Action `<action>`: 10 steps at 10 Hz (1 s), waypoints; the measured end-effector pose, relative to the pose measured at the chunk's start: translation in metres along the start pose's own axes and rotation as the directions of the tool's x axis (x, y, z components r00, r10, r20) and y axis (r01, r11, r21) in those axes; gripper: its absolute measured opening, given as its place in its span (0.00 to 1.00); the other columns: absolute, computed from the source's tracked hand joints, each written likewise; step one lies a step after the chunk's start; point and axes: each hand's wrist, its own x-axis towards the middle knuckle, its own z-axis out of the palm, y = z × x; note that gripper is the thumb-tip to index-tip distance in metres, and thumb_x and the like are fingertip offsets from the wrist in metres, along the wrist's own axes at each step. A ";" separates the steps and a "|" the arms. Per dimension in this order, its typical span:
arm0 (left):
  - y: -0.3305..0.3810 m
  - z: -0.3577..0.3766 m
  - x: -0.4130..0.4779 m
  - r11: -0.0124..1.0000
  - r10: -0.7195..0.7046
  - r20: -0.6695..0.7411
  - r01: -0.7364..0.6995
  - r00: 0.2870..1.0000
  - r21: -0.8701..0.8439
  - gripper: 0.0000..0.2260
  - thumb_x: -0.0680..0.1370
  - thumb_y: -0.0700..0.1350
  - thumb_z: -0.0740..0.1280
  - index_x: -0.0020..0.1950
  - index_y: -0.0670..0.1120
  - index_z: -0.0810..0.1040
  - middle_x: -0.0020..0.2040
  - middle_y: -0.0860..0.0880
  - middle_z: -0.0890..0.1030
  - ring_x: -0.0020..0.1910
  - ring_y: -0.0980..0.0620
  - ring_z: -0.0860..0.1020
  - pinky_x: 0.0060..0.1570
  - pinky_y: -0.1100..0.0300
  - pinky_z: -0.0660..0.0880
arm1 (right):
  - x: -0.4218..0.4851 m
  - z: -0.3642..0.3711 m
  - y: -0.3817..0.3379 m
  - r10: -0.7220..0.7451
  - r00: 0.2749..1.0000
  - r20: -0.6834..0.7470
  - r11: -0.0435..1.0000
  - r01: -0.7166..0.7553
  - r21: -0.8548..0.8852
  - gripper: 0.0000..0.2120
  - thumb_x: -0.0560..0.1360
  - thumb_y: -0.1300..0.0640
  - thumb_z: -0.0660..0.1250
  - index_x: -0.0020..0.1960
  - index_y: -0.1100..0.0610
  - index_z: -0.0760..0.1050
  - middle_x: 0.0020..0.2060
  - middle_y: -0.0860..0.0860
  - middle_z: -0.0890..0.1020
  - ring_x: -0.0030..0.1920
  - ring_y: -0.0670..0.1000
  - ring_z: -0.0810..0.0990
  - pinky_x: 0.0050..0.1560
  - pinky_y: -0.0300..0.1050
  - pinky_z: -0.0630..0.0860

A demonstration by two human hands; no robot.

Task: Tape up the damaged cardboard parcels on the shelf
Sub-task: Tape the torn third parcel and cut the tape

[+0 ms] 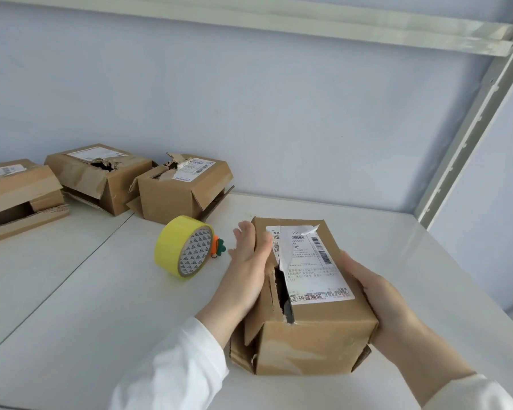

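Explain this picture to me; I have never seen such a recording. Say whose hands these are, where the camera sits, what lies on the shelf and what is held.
There is no machine: a person wears a camera on the head, and this one picture looks down at their own hands. The left hand presses flat against one side of the near parcel, whose top is torn through the label; the right hand grips the other side. On the white shelf stand a yellow tape roll, a small carrot-shaped trinket beside it, and further back a left parcel, a middle parcel and a right parcel, all damaged.
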 end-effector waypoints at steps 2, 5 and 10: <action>-0.048 -0.013 0.037 0.962 -0.202 -0.123 0.221 0.971 0.162 0.20 0.84 0.42 0.44 0.77 0.41 0.50 0.78 0.41 0.43 0.77 0.43 0.41 0.73 0.47 0.42 | -0.008 -0.003 0.011 -0.024 1.000 0.010 0.999 0.024 0.045 0.19 0.74 0.40 0.59 0.56 0.47 0.81 0.51 0.48 0.84 0.48 0.48 0.84 0.48 0.41 0.78; -0.030 -0.009 -0.036 0.813 -0.168 0.233 0.269 0.958 -0.517 0.30 0.75 0.60 0.66 0.74 0.52 0.64 0.70 0.48 0.71 0.68 0.46 0.70 0.69 0.51 0.65 | -0.012 0.013 0.028 -0.074 0.995 0.060 0.986 0.064 0.154 0.21 0.76 0.41 0.55 0.48 0.52 0.83 0.44 0.54 0.86 0.39 0.52 0.85 0.28 0.38 0.77; -0.027 -0.008 -0.024 0.844 -0.240 0.227 0.319 0.944 -0.431 0.26 0.78 0.58 0.61 0.73 0.49 0.66 0.69 0.44 0.73 0.68 0.45 0.71 0.69 0.50 0.65 | -0.014 0.014 0.025 -0.037 0.998 0.057 0.999 0.035 0.035 0.23 0.77 0.38 0.51 0.51 0.48 0.81 0.47 0.50 0.85 0.44 0.49 0.85 0.42 0.45 0.75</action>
